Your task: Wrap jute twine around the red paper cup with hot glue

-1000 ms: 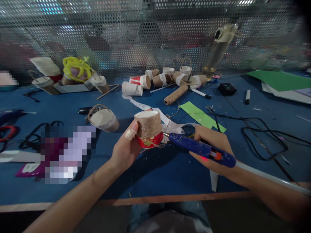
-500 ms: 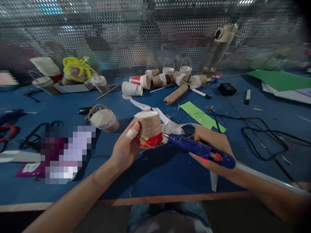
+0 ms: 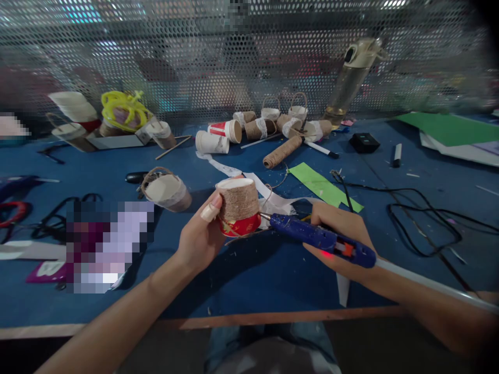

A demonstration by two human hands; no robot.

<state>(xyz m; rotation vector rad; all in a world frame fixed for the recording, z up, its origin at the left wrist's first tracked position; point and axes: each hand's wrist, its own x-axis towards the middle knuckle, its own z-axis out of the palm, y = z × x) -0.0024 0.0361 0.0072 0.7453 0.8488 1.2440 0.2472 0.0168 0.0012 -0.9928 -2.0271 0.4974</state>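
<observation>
My left hand grips a red paper cup turned with its white end up. Brown twine is wound around the upper part of the cup, leaving a red band bare below. A bandage wraps my left thumb. In my right hand is a blue glue gun, with a glue stick reaching back over the wrist. Its metal tip meets the right side of the cup, near the twine's lower edge. Behind the cup lies white lace ribbon.
A finished twine basket stands left of the cup. Several paper cups and a twine roll lie behind. Green paper, a black cable and a bottle are to the right.
Almost nothing differs. My left thumb and hand have shifted very slightly on the cup, and the glue gun's tip stays at the cup's side.
</observation>
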